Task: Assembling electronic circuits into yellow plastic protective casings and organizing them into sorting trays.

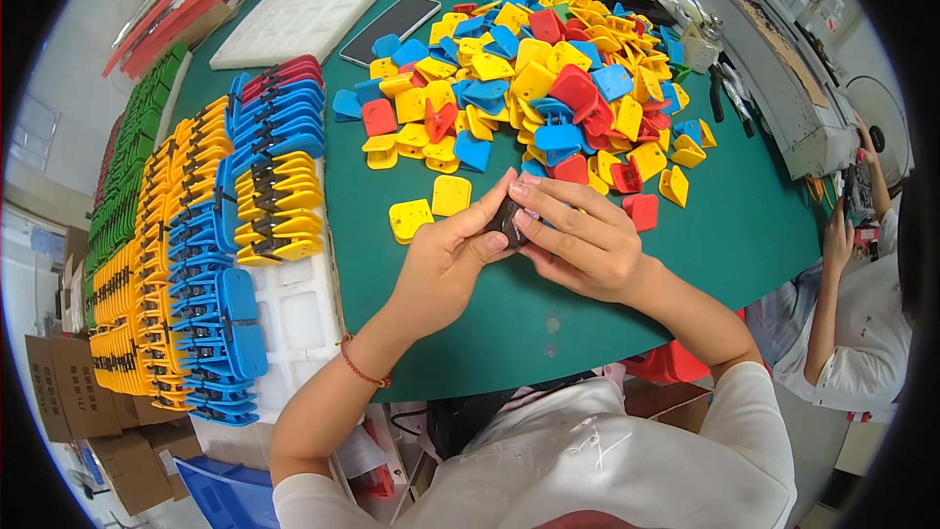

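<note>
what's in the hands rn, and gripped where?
A small dark part, pinched between the fingertips of both hands: left hand on its left side, right hand on its right. Its exact kind cannot be told.

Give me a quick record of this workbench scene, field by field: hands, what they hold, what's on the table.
left hand: pinches the small dark part
right hand: grips the same part from the other side
table: green top
loose pile: yellow, blue and red plastic pieces, behind the hands
rows: assembled clips lined up on the left
phone: lies beside a white tray
</note>
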The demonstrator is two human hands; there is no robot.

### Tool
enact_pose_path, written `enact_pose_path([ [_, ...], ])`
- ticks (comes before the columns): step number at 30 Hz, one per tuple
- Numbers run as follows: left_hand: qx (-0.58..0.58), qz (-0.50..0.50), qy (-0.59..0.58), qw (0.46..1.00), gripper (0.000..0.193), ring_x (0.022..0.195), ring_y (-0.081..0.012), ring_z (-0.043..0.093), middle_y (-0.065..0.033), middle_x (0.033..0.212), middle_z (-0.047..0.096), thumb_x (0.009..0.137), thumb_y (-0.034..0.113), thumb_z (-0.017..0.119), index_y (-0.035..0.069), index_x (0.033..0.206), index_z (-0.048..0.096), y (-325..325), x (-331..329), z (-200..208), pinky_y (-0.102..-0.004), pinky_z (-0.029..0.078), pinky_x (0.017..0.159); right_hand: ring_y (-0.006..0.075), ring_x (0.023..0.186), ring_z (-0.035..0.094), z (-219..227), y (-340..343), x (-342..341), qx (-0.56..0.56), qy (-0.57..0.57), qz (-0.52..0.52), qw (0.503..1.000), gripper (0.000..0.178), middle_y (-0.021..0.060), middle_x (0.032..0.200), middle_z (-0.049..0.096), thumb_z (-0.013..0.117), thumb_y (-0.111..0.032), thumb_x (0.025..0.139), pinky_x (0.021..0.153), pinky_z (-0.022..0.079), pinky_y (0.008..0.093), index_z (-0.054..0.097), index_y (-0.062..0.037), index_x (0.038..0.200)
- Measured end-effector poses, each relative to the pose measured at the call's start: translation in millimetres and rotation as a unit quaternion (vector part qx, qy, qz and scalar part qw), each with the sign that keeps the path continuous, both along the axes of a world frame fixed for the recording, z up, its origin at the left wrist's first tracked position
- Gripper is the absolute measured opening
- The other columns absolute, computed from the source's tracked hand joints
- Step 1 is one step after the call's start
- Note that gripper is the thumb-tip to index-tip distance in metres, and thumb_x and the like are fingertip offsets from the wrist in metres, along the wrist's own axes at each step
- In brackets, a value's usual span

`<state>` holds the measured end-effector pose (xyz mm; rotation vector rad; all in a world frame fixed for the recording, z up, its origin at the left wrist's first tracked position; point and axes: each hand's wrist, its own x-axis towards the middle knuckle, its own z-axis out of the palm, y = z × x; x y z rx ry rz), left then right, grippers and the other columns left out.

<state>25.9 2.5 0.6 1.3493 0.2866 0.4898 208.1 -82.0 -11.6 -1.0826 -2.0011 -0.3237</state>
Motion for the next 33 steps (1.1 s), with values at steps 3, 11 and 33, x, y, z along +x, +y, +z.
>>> enact_pose_path([
  [3,0.022,0.014,-0.007,1.0,0.047,0.11,-0.0115,0.051,-0.0088,0.133,0.049,0.096,0.003,0.045,0.0,0.142,0.032,-2.4,0.4,-0.8,-0.0273,0.044,0.097,0.0316,0.107,0.06,-0.1,-2.0,-1.4,0.015,-0.002,-0.014,1.0,0.04,0.0168,0.119,0.06,0.074,-0.002,0.068,0.085,0.052,0.0367,0.063,0.0044,0.106],
  [11,0.078,0.033,0.009,0.996,0.048,0.106,-0.0086,0.052,-0.0087,0.13,0.054,0.096,0.004,0.048,0.003,0.142,0.035,-3.5,-0.2,-4.9,-0.0232,0.042,0.092,0.0309,0.103,0.061,-2.0,-2.4,-1.3,0.03,-0.005,-0.021,0.999,0.038,0.0162,0.118,0.061,0.074,-0.003,0.069,0.083,0.053,0.0362,0.064,0.0038,0.105],
  [33,0.048,0.017,-0.055,0.997,0.055,0.11,-0.0125,0.054,-0.0117,0.131,0.05,0.092,0.001,0.054,0.0,0.143,0.031,-9.2,0.6,2.8,-0.027,0.046,0.092,0.0307,0.099,0.061,1.3,-0.5,-2.6,0.041,-0.005,-0.019,0.999,0.038,0.0169,0.119,0.061,0.074,-0.004,0.068,0.079,0.053,0.0354,0.064,0.0035,0.104],
])
